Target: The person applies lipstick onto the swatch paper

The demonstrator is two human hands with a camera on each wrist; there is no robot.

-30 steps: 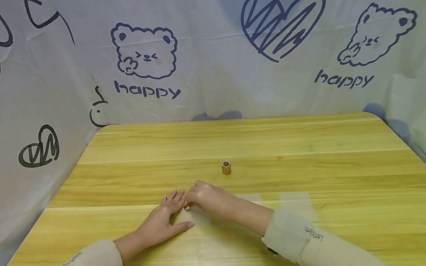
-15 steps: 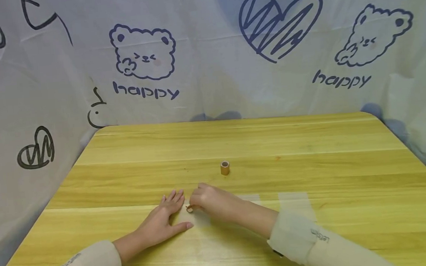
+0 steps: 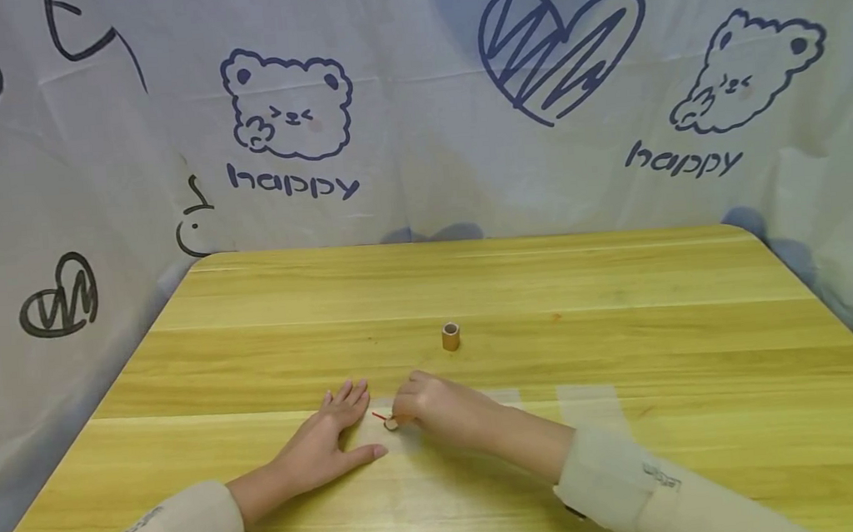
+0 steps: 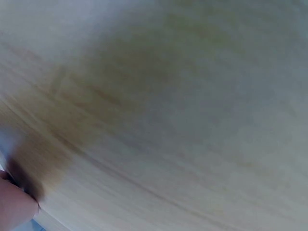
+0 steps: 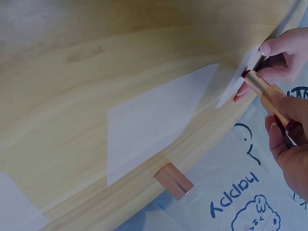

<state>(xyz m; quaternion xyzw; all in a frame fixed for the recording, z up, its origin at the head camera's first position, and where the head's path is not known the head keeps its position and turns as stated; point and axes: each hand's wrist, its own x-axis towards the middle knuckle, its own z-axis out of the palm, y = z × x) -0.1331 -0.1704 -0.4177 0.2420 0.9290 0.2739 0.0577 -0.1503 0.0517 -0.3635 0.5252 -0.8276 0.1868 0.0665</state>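
Observation:
My right hand [image 3: 445,406] grips a lipstick [image 5: 258,84] with a gold case, its dark red tip at the leftmost white paper [image 5: 236,82]. A short red stroke [image 3: 380,416] shows on that sheet, just left of the lipstick in the head view. My left hand [image 3: 327,441] lies flat at the sheet's left side, fingers spread and thumb by its lower edge. Behind the hands, the copper-coloured lipstick cap [image 3: 450,337] stands upright with its hollow end up. The left wrist view is blurred, with a fingertip [image 4: 17,207] at its lower left corner.
Two more white sheets lie to the right: a middle paper [image 5: 159,115], partly hidden by my right forearm in the head view, and a right-hand paper [image 3: 591,407]. A white cloth [image 3: 428,191] with drawn bears and hearts hangs behind the wooden table [image 3: 252,346].
My right hand has drawn the lipstick a little right and toward me, and a red stroke now shows on the paper behind it. The left hand keeps its place.

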